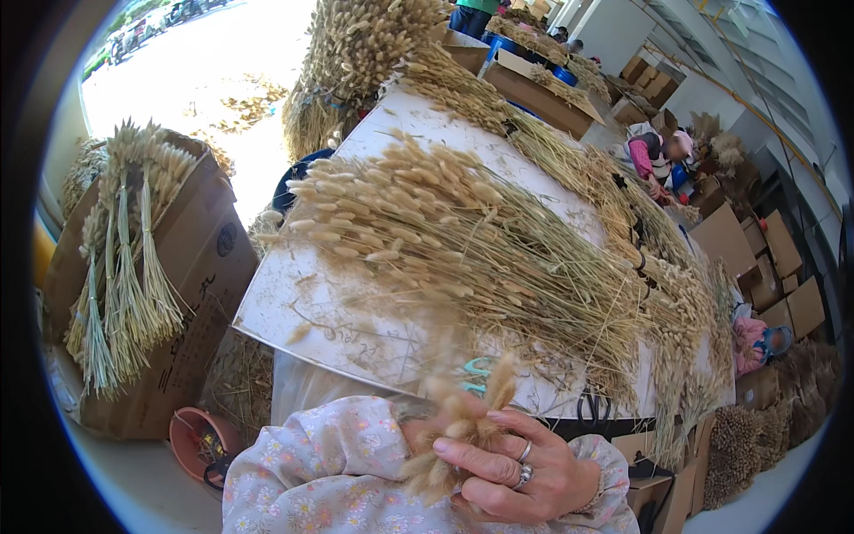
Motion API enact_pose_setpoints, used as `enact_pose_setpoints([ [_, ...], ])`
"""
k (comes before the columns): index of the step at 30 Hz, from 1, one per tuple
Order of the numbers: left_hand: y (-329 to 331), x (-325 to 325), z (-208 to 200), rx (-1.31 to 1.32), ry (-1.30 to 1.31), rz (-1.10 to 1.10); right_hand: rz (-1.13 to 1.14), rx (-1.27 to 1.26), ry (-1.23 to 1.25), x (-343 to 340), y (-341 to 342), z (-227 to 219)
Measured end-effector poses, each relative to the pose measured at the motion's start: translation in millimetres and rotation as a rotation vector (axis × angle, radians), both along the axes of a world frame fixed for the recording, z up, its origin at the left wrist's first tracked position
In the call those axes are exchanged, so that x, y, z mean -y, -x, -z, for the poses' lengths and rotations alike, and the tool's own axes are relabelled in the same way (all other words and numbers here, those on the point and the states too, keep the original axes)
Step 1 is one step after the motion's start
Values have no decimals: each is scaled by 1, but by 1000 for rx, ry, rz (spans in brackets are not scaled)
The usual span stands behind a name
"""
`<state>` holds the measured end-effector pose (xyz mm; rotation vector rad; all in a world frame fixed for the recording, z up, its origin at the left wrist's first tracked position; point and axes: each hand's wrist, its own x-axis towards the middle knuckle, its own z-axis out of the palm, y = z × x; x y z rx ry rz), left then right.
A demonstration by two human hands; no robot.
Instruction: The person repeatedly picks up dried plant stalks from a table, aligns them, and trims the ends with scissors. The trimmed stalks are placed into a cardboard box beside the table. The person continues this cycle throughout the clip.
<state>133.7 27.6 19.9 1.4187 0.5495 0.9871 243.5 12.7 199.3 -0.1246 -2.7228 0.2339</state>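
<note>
A small bunch of dried, fluffy-headed grass is held close under the camera. My right hand, with rings on two fingers, wraps over its stems from the right. My left hand comes out of a floral sleeve and grips the same bunch from the left, mostly hidden behind the heads. Just beyond the hands, a big loose pile of the same grass lies across a white board table, heads to the left and stems to the right.
Teal-handled scissors and black scissors lie at the board's near edge. A cardboard box with tied green-stemmed bundles stands at the left, beside a red basin. Other seated people and stacked cartons are at the right.
</note>
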Motion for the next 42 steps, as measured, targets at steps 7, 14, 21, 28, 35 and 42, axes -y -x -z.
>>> enact_pose_setpoints([
  [7, 2, 1, 3, -10, 7, -17, -21, -30, -55, 1, 2, 3],
  [14, 2, -2, 8, -5, 25, -100, -22, -206, -81, -5, -4, 2],
  [21, 8, -11, 4, 277, 301, -523, 409, -560, 322, -41, -17, 56],
  [28, 45, -22, -4, 818, 498, -419, 407, 102, 767, -55, -15, 139],
  [35, 49, -21, 0, 933, 598, -309, 425, 364, 903, -56, -24, 134],
  [42, 26, -19, 2, 595, 447, -565, 420, -226, 491, -72, 15, 75],
])
